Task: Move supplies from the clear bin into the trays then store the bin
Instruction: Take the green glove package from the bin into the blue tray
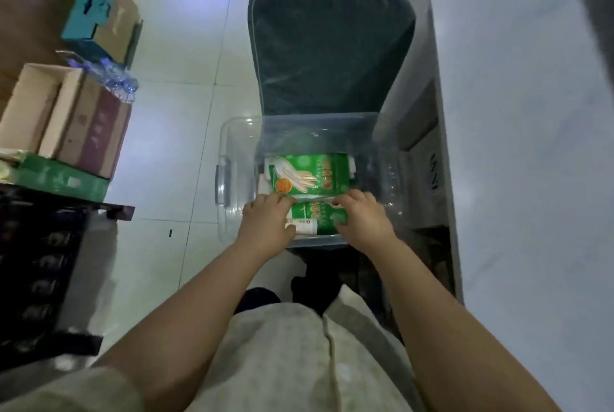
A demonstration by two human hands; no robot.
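Pale tiled floor beyond both hands. Left hand and right hand curled on green packets inside clear bin; fingertips hidden, grip unclear, print blurred.

Dim, bluish indoor light; glare on the floor tiles upper left; edges soft, bent by wide-angle distortion.

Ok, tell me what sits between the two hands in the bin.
In the head view, a green packet lies between the left hand and the right hand, inside the clear bin; both hands grip its edges.
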